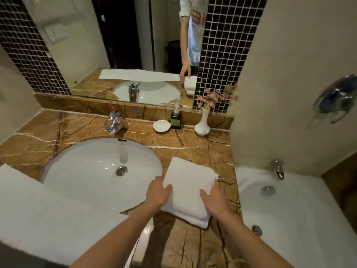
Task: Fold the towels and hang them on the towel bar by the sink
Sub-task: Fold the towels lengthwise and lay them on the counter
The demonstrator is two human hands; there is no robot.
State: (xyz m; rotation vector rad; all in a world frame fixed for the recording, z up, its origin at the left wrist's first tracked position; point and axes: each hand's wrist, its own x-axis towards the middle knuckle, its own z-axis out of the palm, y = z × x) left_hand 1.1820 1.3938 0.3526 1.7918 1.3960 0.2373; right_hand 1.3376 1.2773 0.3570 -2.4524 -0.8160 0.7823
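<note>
A folded white towel (188, 178) lies on the brown marble counter (202, 149) just right of the sink (81, 161). My left hand (157, 192) grips its left edge and my right hand (212, 198) grips its right edge, fingers over the top layer. A second white towel (38, 213) lies flat and long across the counter's front left, overlapping the sink's rim. No towel bar is visible.
A chrome faucet (115, 121), a shell soap dish (161, 125), a dark soap bottle (175, 120) and a white vase of pink flowers (202, 126) line the back ledge under the mirror (125, 45). A bathtub (289, 209) adjoins on the right.
</note>
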